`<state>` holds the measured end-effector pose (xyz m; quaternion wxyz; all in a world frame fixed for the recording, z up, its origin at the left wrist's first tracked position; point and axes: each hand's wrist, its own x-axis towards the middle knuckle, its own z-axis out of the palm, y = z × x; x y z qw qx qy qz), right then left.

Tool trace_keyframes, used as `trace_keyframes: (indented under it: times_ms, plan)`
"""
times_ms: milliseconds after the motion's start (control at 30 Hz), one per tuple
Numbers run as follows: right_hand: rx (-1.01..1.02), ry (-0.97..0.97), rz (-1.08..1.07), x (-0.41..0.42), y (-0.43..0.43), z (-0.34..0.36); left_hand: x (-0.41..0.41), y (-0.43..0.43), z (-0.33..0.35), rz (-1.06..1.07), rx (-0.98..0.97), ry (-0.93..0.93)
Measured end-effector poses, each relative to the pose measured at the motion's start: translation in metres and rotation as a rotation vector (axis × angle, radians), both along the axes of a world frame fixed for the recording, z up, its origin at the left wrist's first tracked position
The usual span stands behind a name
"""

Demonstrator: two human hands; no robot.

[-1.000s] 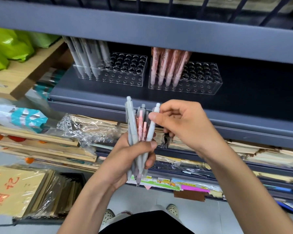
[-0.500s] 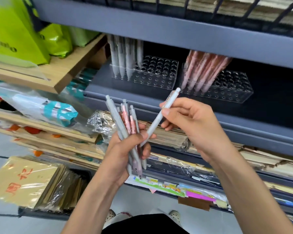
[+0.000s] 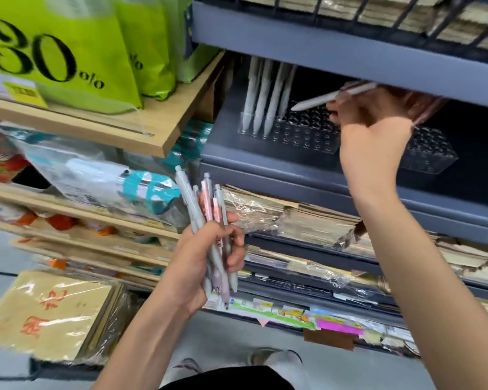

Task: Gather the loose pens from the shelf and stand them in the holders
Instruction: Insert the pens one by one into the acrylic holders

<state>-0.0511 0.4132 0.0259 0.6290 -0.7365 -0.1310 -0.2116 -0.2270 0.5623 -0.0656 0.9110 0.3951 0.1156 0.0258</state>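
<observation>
Several grey and pink pens [image 3: 209, 212] stand bunched in the left hand [image 3: 206, 257], whose fingers and thumb curl round their lower barrels, clicker ends up above the fist and tips poking out below it. Up and to the right of that fist, the right hand [image 3: 372, 130] reaches under the upper shelf edge and pinches a single grey pen [image 3: 321, 99] between thumb and fingertips. This pen lies nearly level, its tip pointing away to the left of the pinch, over the clear holder [image 3: 304, 136] that sits just below and left of the fingers on the grey shelf [image 3: 265, 160]. Beyond the tip, at the holder's far left end, a row of grey pens [image 3: 261, 97] leans in its holes. Right of the wrist sits a second clear holder [image 3: 431, 154], with blurred pink pens [image 3: 426, 108] showing behind the knuckles. Far left of both hands hang green bags [image 3: 68, 52].
</observation>
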Motion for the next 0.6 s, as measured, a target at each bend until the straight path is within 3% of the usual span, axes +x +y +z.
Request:
trace_keyframes:
  times_ms: [200, 300, 400, 600]
  plan:
    - [-0.117, 0.021, 0.008, 0.020, 0.020, 0.006, -0.010, 0.013, -0.004, -0.039, 0.052, -0.029]
    - [-0.484, 0.058, -0.133, 0.037, 0.026, 0.013, -0.012, 0.017, -0.006, -0.052, 0.075, -0.014]
    - [-0.693, 0.099, -0.184, 0.048, 0.043, 0.018, -0.013, 0.021, -0.008, -0.056, 0.071, -0.020]
    - [-0.848, 0.029, -0.132, 0.051, 0.055, 0.014, -0.016, 0.022, -0.008, -0.054, 0.071, -0.029]
